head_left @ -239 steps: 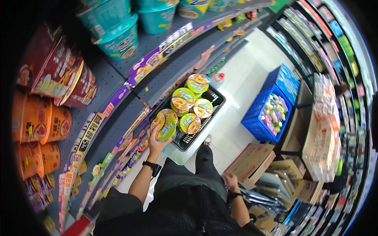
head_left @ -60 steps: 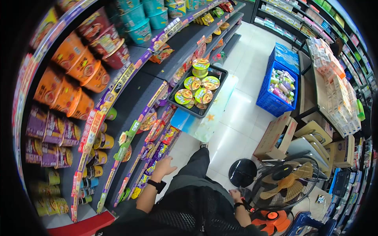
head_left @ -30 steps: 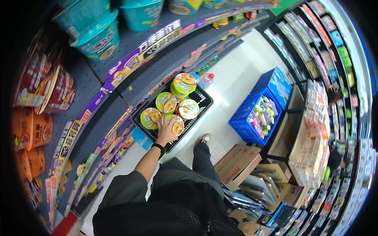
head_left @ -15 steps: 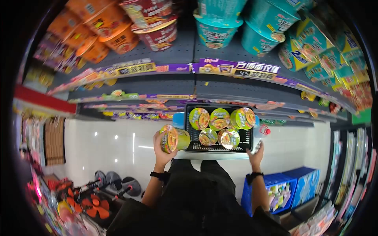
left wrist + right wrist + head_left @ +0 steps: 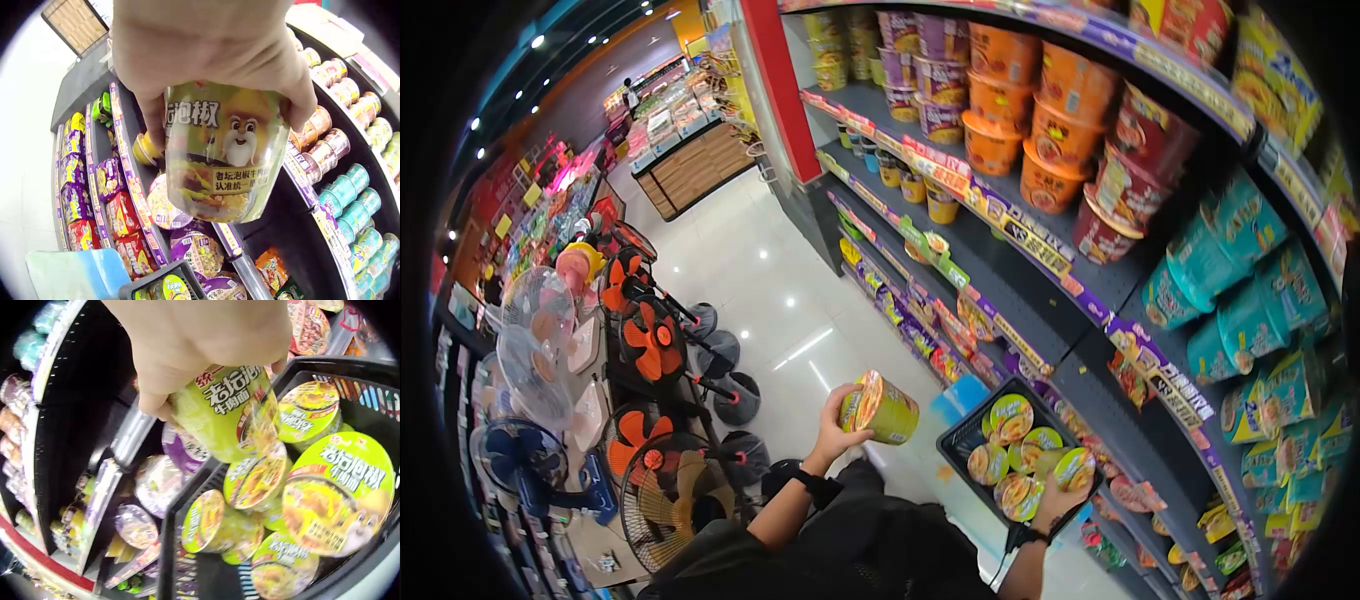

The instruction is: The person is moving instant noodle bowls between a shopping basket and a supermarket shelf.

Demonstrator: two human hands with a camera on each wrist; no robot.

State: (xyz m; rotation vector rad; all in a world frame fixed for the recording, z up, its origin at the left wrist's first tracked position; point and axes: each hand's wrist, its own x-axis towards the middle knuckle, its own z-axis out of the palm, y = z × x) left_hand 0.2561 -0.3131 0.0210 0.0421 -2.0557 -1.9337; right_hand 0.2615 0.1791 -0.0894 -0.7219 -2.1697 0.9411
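Note:
My left hand grips a green instant noodle cup in the air left of the basket, tilted in the head view. In the left wrist view, finger and thumb clasp both sides of this noodle cup, which has a cartoon bearded figure on it. My right hand holds a second green noodle cup at the far end of the black basket. From the right wrist, this second cup shows above the basket rim. Several more green noodle cups lie inside.
A shelf edge runs along the right, with orange noodle tubs and teal ones above. The basket stands on a pale blue board or stool top. Floor fans crowd the left, beside white tiles.
Both hands were empty two seconds ago. The left hand then reached into the basket and lifted out a noodle cup. The right hand, open beside the basket half a second ago, now grips another.

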